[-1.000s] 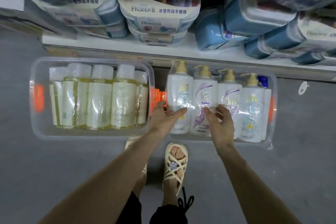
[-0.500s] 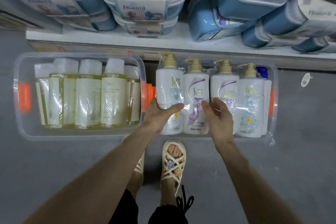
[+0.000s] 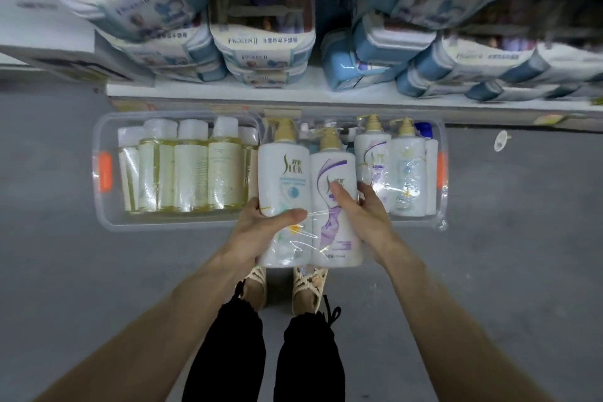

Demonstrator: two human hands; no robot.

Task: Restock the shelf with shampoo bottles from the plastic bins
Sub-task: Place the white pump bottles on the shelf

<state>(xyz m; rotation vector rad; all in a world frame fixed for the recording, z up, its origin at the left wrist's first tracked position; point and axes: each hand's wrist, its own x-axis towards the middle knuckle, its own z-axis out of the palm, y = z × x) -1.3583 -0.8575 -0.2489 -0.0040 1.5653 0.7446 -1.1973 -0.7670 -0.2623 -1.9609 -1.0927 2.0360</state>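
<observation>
Head camera looks steeply down, close above bins (image 3: 101, 206) and floor (image 3: 49, 271).

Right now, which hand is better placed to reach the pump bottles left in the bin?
Right, probably. The right hand lies beside the two remaining pump bottles; the left hand is across the held pair of bottles, though both grip it.

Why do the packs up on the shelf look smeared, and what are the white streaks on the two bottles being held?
Head view: the shelf packs are blurred, probably from camera motion, and dimly lit. Same view: the streaks on the wrapped bottles, gripped by the left hand and right hand, look like glare off clear film.
</observation>
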